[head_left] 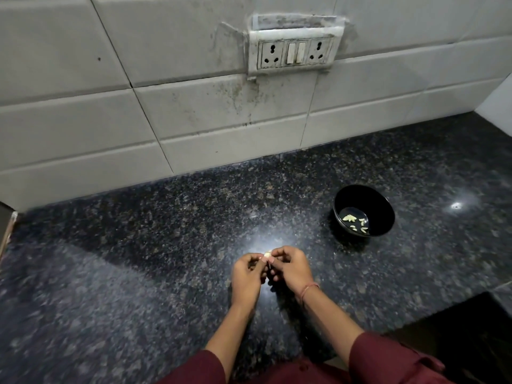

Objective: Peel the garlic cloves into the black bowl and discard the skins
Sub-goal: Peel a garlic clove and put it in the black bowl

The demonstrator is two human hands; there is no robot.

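A small pale garlic clove [267,254] is pinched between the fingertips of both hands, just above the dark speckled counter [138,259]. My left hand [247,275] holds it from the left with curled fingers. My right hand [291,268], with a thread bracelet at the wrist, pinches it from the right. The black bowl [364,210] stands on the counter to the upper right of my hands, with several peeled cloves [356,222] lying in its bottom. No loose skins are plainly visible.
A tiled wall [166,106] with a socket and switch plate [295,52] runs along the back of the counter. The counter drops off at a dark cut-out [465,328] on the lower right. A dark edge [7,225] stands at the far left.
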